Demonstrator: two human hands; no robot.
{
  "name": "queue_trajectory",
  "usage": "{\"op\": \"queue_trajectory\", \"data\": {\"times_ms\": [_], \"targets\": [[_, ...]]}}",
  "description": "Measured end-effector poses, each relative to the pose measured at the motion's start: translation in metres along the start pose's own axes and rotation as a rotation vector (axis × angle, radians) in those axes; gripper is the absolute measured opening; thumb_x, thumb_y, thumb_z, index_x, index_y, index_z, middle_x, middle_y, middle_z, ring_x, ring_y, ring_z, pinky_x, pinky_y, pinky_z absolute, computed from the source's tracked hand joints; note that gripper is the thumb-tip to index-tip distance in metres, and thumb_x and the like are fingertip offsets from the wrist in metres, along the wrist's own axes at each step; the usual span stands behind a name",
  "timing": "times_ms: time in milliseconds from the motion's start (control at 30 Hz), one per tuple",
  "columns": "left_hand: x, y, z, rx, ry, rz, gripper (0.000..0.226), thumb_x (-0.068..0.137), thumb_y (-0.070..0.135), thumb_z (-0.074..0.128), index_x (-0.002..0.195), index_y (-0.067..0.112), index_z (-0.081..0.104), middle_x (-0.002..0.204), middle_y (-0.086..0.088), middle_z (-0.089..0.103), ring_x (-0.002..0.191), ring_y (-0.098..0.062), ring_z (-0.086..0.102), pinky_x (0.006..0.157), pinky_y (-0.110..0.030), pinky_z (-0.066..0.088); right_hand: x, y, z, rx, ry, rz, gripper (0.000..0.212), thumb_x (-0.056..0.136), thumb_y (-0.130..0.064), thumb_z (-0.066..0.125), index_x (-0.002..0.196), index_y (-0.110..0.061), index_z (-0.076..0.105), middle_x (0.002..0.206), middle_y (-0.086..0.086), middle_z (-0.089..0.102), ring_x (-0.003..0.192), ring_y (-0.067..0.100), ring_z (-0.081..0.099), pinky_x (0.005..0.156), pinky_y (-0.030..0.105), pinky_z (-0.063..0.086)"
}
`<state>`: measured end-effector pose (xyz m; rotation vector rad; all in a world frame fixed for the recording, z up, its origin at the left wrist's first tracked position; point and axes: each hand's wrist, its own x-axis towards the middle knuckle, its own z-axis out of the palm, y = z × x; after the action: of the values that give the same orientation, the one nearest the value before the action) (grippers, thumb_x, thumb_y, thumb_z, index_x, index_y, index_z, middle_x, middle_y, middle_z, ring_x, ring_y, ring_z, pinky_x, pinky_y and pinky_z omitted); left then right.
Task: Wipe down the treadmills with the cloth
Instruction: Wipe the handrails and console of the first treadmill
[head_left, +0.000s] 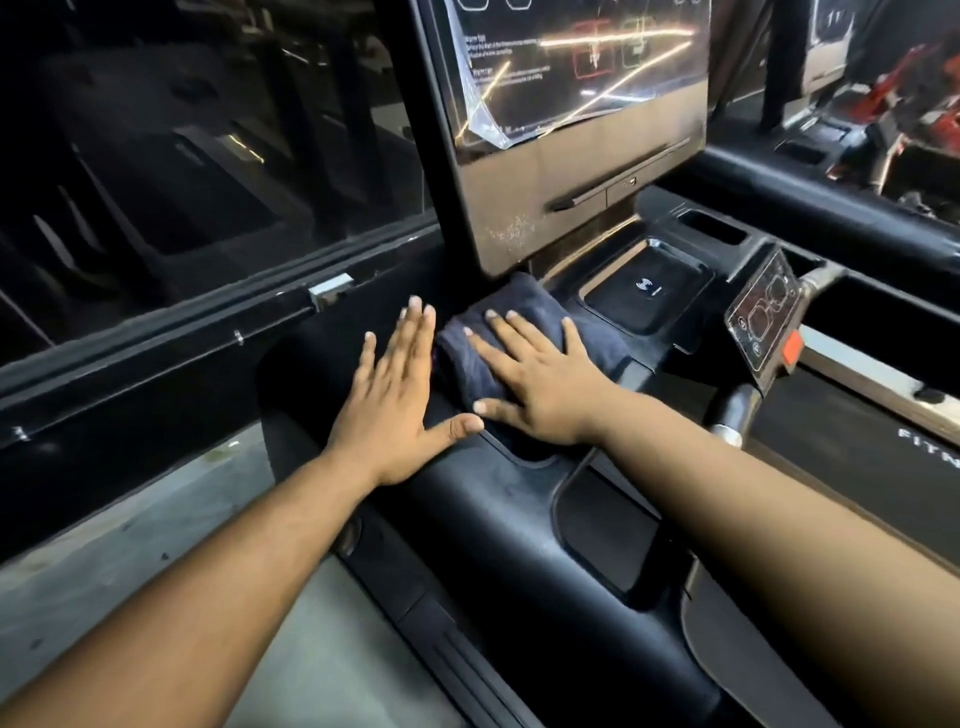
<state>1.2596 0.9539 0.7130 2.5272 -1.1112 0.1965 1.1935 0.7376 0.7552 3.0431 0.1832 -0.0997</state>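
My fingers (506, 332) are straight and spread wide on both hands. My right hand (540, 384) lies flat on top of the soft, fuzzy, dark blue folded cloth (524, 312), pressing it down without gripping it. My left hand (395, 400) lies flat just left of the cloth, on the smooth black plastic treadmill console (493, 519), and its thumb nearly meets my right thumb. The cloth sits on the console right below the big shiny flat screen (571, 156). A clear plastic film (483, 124) is peeling at the screen's lower left corner. Just right of the cloth is a square black tray with a small white charging sign (649, 288). Further right of the cloth is a tilted glossy button panel (763, 317) with an orange tab (792, 351).
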Motion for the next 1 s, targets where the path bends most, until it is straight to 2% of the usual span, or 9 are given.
{"op": "queue_trajectory", "data": {"times_ms": [133,267,500,600,700,767,833,933,1000], "targets": [[0.0,0.0,0.001,-0.025,0.009,-0.001,0.123,0.077,0.096,0.018,0.157,0.013,-0.024,0.165,-0.005,-0.031,0.154,-0.014,-0.023,0.127,-0.05,-0.003,-0.01,0.036,-0.003,-0.057,0.013,0.031,0.086,0.094,-0.073,0.041,0.162,-0.042,-0.002,0.173,-0.006,-0.005,0.159,0.018,0.003,0.12,0.065,0.015],[0.001,-0.001,0.0,-0.004,0.013,-0.021,0.122,0.076,0.097,0.016,0.158,0.015,-0.022,0.167,-0.003,-0.027,0.154,-0.012,-0.022,0.127,-0.05,0.001,0.03,0.017,-0.011,-0.065,0.03,0.082,0.109,0.074,-0.093,0.02,0.164,-0.033,0.002,0.173,0.006,0.002,0.159,0.026,0.003,0.117,0.074,0.001],[0.002,0.003,-0.002,-0.021,-0.015,-0.025,0.124,0.073,0.098,0.01,0.158,0.015,-0.024,0.166,0.001,-0.029,0.153,-0.009,-0.022,0.128,-0.048,0.0,0.006,0.038,-0.018,0.053,0.015,-0.336,0.072,0.095,-0.035,0.062,0.16,-0.028,0.031,0.168,0.002,0.028,0.154,0.027,0.027,0.124,0.051,0.024],[0.002,0.003,-0.005,-0.005,-0.031,-0.024,0.121,0.073,0.098,0.006,0.157,0.018,-0.025,0.165,0.003,-0.03,0.153,-0.008,-0.024,0.127,-0.047,-0.003,-0.014,0.053,-0.042,0.232,0.08,-0.238,0.066,0.09,-0.046,0.054,0.151,-0.019,0.048,0.152,0.008,0.053,0.141,0.028,0.049,0.115,0.047,0.04],[0.0,0.001,-0.005,0.01,-0.022,0.005,0.115,0.073,0.097,0.005,0.155,0.022,-0.027,0.166,0.004,-0.029,0.153,-0.008,-0.022,0.127,-0.048,-0.001,-0.045,0.017,-0.041,0.163,-0.16,-0.107,0.099,0.085,-0.086,0.02,0.159,-0.022,0.033,0.166,0.003,0.032,0.155,0.022,0.025,0.127,0.054,0.013],[0.0,0.0,-0.003,0.003,-0.013,0.035,0.114,0.075,0.097,0.007,0.156,0.023,-0.025,0.167,0.004,-0.025,0.155,-0.01,-0.019,0.127,-0.05,0.001,-0.052,-0.018,-0.027,0.043,-0.3,-0.075,0.115,0.073,-0.093,0.005,0.164,-0.024,0.012,0.171,0.0,0.012,0.159,0.018,0.002,0.125,0.053,-0.011],[0.0,-0.001,-0.003,-0.012,-0.005,0.051,0.113,0.076,0.096,0.007,0.157,0.022,-0.021,0.168,0.004,-0.022,0.155,-0.011,-0.016,0.127,-0.051,0.002,-0.038,-0.033,-0.02,0.04,-0.331,-0.065,0.115,0.072,-0.092,0.0,0.164,-0.024,0.011,0.171,0.002,0.015,0.159,0.018,0.004,0.125,0.051,-0.013],[0.001,-0.001,-0.003,-0.028,-0.002,0.054,0.113,0.077,0.095,0.003,0.16,0.02,-0.015,0.169,0.004,-0.018,0.156,-0.01,-0.015,0.127,-0.05,0.002,-0.023,-0.028,-0.019,0.067,-0.348,-0.1,0.098,0.086,-0.086,0.008,0.157,-0.026,0.037,0.161,0.008,0.042,0.154,0.025,0.026,0.127,0.048,0.007],[-0.001,-0.001,-0.003,-0.023,-0.016,0.061,0.113,0.078,0.094,0.001,0.161,0.019,-0.013,0.169,0.005,-0.016,0.156,-0.01,-0.014,0.127,-0.05,0.002,-0.039,-0.018,-0.012,0.073,-0.207,-0.166,0.073,0.094,-0.079,0.018,0.119,-0.025,0.061,0.122,0.011,0.069,0.123,0.033,0.057,0.111,0.045,0.036]]}}
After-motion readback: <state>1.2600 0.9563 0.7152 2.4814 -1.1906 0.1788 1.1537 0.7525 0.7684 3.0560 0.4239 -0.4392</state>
